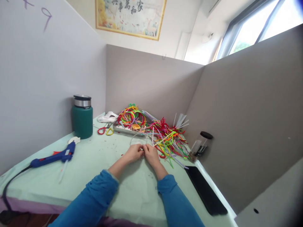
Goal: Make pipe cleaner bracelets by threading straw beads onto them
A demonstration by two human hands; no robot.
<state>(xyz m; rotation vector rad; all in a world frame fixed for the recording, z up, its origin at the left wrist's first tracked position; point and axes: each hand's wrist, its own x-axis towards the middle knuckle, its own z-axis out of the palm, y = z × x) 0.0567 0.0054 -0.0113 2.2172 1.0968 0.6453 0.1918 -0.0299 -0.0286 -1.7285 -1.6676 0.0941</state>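
Close together over the middle of the table, my left hand (pixel 135 152) and my right hand (pixel 151 154) pinch at nearly the same spot. Both are closed on the lower part of a thin, pale hoop (pixel 139 133), which arches up beyond my fingertips. Whether it is wire or plastic I cannot tell, and my fingers cover the part they grip. Just past the hoop, a metal tray (pixel 127 131) holds coloured pipe-cleaner rings (pixel 132 116). Loose pipe cleaners (pixel 169 138) in many colours lie heaped to the right of my right hand.
A blue glue gun (pixel 53 157) with its cord lies at left, near a green bottle (pixel 82 121). Scissors (pixel 105 130) lie left of the tray, before a white bundle (pixel 107 117). At right are a black-lidded jar (pixel 201 145) and a black flat object (pixel 205 190). Partitions surround the table.
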